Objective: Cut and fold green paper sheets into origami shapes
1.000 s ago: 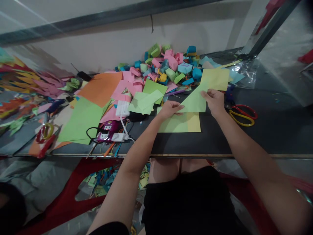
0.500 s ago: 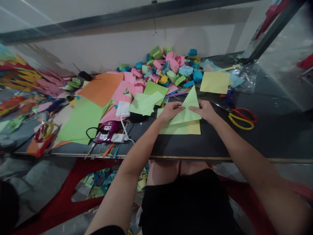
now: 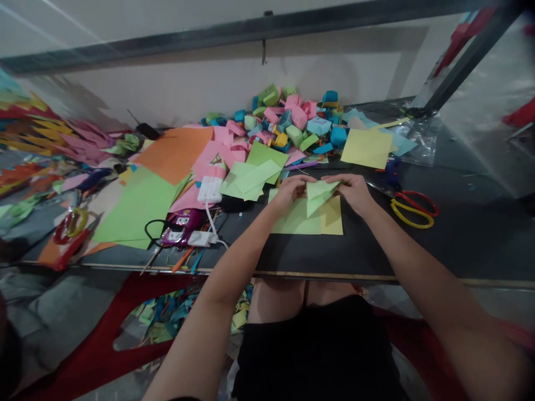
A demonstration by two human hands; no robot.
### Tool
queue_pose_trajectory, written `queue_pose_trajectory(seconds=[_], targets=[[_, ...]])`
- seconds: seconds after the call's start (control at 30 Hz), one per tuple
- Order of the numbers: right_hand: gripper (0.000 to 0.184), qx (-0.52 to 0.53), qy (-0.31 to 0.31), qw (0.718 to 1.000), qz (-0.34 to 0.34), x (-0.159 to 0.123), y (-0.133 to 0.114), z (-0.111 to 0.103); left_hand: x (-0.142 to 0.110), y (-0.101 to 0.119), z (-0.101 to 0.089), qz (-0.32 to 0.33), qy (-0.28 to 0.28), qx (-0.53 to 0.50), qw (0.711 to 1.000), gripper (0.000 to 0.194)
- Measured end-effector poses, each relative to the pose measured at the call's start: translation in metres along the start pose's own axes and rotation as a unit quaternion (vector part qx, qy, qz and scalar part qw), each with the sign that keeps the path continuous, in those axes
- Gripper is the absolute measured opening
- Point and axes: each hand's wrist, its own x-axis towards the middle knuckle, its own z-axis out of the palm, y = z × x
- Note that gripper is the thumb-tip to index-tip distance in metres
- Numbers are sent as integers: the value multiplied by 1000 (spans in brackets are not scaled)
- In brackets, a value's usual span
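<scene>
Nearest me, in front of the flat green sheet, is a bare strip of dark table where I could press a crease hard. A yellow sheet shows along the right side of the flat green sheet.

Over the far part of the flat green sheet is the light-green paper I'm folding, one point hanging toward me; I can't tell whether it touches what lies below. My left hand has its fingers drawn in close on the paper's left side, and my right hand pinches it near the upper right corner. Part of each grip is hidden, so I can't tell how tightly I hold.

To fold well, I'd line up the edges and the corner first, pin them with one hand, then run a fingertip outward along the crease. Creasing in the air risks a skewed line, so I'd want it laid flat.

Right of the flat green sheet, well apart, the scissors sit out of my elbows' way. Beyond it to the left lie loose pale-green pieces; farther right, a yellow square. Farthest beyond it is the heap of folded paper shapes.
</scene>
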Motion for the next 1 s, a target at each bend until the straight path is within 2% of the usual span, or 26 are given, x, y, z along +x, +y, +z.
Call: queue_pose_trajectory(seconds=[0.1, 0.2, 0.3, 0.4, 0.57, 0.7, 0.8, 0.87, 0.93, 1.0], targets=[[19, -46, -7, 998, -41, -2, -2, -1, 0, 1, 1, -9, 4, -20, 1000, 20], [29, -34, -35, 997, -54, -2, -3, -5, 0, 2, 2, -4, 28, 16, 999, 41], [48, 24, -39, 999, -18, 2, -3, -10, 0, 2, 3, 20, 35, 21, 999, 38], [59, -9, -2, 1000, 19, 5, -2, -11, 0, 2, 4, 35, 18, 18, 999, 36], [59, -50, 45, 998, 10, 2, -4, -4, 2, -3, 7, 34, 6, 23, 999, 41], [55, -61, 72, 996, -7, 2, 4, -4, 4, -8, 8, 29, -15, 61, 998, 32], [54, -101, 103, 989, -40, 8, 9, -7, 3, -6, 7, 50, 16, 88, 995, 24], [51, -119, 140, 979, -91, 8, -1, -6, 1, -3, 6, 61, 60, 95, 992, 19], [45, -120, 151, 971, -143, -3, -26, 1, 1, -1, 3, 53, 96, 91, 990, 15], [37, -117, 86, 971, -190, -30, -63, 14, 2, -1, 0, 32, 93, 86, 991, 12]])
